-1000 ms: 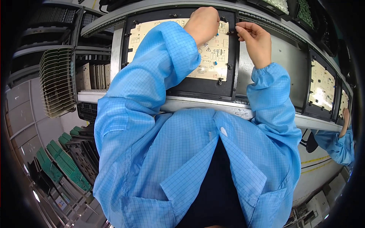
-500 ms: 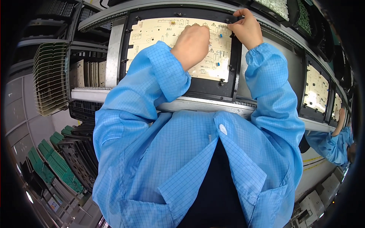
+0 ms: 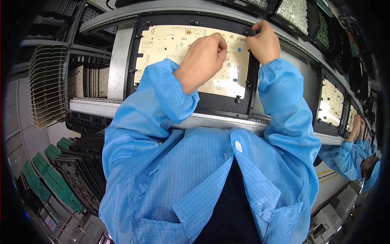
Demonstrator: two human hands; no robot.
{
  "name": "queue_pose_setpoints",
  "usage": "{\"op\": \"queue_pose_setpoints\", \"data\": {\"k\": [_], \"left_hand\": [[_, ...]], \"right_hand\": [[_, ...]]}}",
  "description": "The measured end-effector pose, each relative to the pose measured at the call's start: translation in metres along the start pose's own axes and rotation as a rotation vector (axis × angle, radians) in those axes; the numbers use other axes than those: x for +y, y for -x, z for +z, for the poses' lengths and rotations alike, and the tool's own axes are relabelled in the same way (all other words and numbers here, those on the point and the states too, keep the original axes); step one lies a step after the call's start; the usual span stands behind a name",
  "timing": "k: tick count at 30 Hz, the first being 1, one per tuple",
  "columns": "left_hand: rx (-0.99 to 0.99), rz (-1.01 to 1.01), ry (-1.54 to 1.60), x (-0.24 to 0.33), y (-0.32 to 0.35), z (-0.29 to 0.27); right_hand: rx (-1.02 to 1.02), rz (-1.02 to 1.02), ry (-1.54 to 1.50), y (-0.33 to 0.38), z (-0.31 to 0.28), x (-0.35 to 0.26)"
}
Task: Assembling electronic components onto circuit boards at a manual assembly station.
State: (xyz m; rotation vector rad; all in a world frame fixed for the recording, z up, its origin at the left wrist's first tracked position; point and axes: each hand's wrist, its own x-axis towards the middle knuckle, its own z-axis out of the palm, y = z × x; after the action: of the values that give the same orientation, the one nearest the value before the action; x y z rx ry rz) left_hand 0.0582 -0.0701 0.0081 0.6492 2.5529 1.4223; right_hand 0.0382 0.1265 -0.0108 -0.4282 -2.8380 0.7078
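Observation:
A cream circuit board (image 3: 162, 61) lies in a black carrier frame (image 3: 131, 61) with small black clips around its edge. Above the board's middle is my left hand (image 3: 202, 61), its fingers curled into a pinch; whatever they hold is hidden. At the board's far right corner my right hand (image 3: 265, 44) is closed, thumb and fingertips together beside a black clip; I cannot make out anything between them. Two small blue components (image 3: 235, 80) stand on the board's right part, and a yellow component (image 3: 189, 31) stands near its far edge.
Metal conveyor rails (image 3: 95, 106) run along both sides of the frame. Further right, another board (image 3: 331, 101) sits in its own frame, near a co-worker in blue (image 3: 341, 158). Parts bins (image 3: 292, 14) line the far right; racked boards (image 3: 48, 85) stand at left.
The view has shifted, so the board appears slightly lower. My left hand's fingers have drawn up and curled more. My right hand stays at the corner. More of the co-worker shows.

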Motion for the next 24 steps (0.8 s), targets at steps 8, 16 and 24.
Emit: {"op": "queue_pose_setpoints", "data": {"k": [8,16,24], "left_hand": [[0.029,-0.032,0.054,-0.001,0.002,-0.01],[0.052,-0.052,0.058,-0.002,0.002,-0.014],[0.069,-0.056,0.039,-0.009,0.0,-0.023]], "right_hand": [[0.008,-0.181,0.043,-0.013,-0.025,-0.009],[0.354,-0.619,0.415,-0.133,-0.016,-0.011],[0.33,-0.444,0.566,-0.144,-0.008,-0.029]]}}
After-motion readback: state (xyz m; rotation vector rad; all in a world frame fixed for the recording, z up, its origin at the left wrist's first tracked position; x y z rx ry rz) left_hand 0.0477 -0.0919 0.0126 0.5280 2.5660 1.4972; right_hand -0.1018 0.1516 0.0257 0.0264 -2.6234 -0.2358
